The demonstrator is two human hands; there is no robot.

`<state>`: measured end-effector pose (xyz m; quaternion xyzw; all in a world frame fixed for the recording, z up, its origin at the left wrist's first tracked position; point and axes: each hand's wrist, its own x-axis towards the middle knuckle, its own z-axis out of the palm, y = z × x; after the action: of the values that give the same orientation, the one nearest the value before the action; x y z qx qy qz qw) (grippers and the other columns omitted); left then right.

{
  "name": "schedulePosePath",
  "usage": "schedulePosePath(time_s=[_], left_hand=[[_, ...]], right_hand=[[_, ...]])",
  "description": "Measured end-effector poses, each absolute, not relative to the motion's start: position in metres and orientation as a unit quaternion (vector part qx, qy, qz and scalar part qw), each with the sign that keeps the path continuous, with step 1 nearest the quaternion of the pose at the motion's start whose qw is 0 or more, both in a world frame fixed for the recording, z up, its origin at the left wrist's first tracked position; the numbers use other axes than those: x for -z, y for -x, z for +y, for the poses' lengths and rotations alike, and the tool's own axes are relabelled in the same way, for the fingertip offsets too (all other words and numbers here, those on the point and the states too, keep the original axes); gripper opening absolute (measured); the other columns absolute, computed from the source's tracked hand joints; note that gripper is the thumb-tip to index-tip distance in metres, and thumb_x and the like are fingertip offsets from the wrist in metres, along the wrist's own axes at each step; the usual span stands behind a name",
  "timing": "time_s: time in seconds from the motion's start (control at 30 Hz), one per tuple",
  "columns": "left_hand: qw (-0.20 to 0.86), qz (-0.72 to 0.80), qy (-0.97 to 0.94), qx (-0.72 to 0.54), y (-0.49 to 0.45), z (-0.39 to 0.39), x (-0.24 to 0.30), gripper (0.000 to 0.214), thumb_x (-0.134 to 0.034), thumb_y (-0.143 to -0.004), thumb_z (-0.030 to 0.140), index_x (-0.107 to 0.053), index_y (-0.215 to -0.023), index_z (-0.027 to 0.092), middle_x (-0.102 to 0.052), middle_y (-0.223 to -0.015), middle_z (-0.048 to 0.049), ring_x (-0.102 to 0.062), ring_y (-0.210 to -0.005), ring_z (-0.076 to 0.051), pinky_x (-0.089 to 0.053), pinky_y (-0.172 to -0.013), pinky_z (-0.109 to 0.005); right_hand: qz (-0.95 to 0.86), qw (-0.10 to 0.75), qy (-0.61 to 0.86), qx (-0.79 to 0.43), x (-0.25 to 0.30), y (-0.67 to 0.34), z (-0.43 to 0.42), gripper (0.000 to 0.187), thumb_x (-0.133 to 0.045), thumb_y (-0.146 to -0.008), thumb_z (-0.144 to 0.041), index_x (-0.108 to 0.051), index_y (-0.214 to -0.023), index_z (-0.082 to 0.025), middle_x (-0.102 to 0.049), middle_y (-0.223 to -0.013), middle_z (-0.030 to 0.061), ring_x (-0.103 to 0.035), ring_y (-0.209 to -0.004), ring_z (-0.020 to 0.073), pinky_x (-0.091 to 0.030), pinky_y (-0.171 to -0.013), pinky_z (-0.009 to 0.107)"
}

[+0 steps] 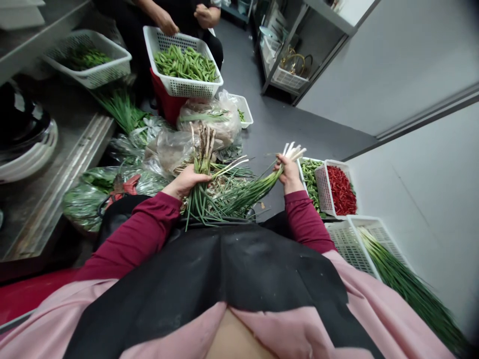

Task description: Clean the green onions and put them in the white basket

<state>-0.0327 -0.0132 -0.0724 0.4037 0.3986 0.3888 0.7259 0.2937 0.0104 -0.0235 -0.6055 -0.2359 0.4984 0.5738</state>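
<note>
Though full, hands [190, 180] [287, 170] clear of bench [80, 154]

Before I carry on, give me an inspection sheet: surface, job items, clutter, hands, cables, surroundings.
Surface: grey floor; loose trimmings beyond the black apron.
Job items: brown-ended bunch and white-ended bunch, both long greens.
Clutter: plastic bags ahead and to the left.
Hands: left hand grips the brown-ended bunch, right hand the white-ended bunch.
Cables: none certain; yellow loops at the back are unclear.
Surroundings: co-worker's hands near a basket of green pods; basket of red chillies at right.
</note>
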Motion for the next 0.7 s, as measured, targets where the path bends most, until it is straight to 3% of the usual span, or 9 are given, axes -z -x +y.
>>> schedulePosePath(time_s=[0.1, 0.17, 0.37, 0.7], left_hand=[[0.718, 0.409, -0.391, -0.405, 0.031, -0.013, 0.072, 0.027, -0.079, -0.052, 0.02, -0.061, -0.07, 0.012, -0.061, -0.056, -0.0005, -0.058, -0.048, -0.014, -0.049, -0.047, -0.025], [0.71, 0.41, -0.39, -0.419, 0.028, -0.012, 0.072, 0.026, -0.078, -0.052, 0.019, -0.061, -0.071, 0.012, -0.061, -0.058, -0.0008, -0.058, -0.049, -0.014, -0.05, -0.049, -0.026], [0.712, 0.383, -0.398, -0.433, 0.015, -0.015, 0.073, 0.028, -0.079, -0.055, 0.02, -0.064, -0.077, 0.012, -0.065, -0.065, -0.0026, -0.061, -0.054, -0.015, -0.052, -0.055, -0.028], [0.67, 0.403, -0.436, -0.446, 0.008, -0.016, 0.078, 0.027, -0.08, -0.055, 0.022, -0.065, -0.075, 0.013, -0.066, -0.066, -0.0021, -0.062, -0.06, -0.017, -0.051, -0.064, -0.032]], right_hand=[[-0.373, 0.411, 0.627, -0.547, 0.043, -0.273, -0.006, 0.025, -0.077, -0.06, -0.023, -0.062, -0.078, -0.014, -0.053, -0.051, -0.0049, -0.043, -0.041, 0.0076, -0.033, -0.039, 0.021], [-0.436, 0.352, 0.627, -0.54, 0.058, -0.251, -0.019, 0.029, -0.08, -0.057, -0.024, -0.065, -0.08, -0.014, -0.052, -0.05, -0.0057, -0.043, -0.042, 0.0081, -0.033, -0.039, 0.021], [-0.422, 0.482, 0.592, -0.488, 0.064, -0.184, -0.035, 0.027, -0.076, -0.067, -0.039, -0.067, -0.084, -0.02, -0.05, -0.054, -0.0043, -0.045, -0.049, 0.0107, -0.041, -0.046, 0.025], [-0.432, 0.475, 0.6, -0.477, 0.064, -0.167, -0.021, 0.033, -0.076, -0.065, -0.047, -0.063, -0.076, -0.019, -0.059, -0.066, -0.0005, -0.055, -0.059, 0.0124, -0.05, -0.057, 0.029]])
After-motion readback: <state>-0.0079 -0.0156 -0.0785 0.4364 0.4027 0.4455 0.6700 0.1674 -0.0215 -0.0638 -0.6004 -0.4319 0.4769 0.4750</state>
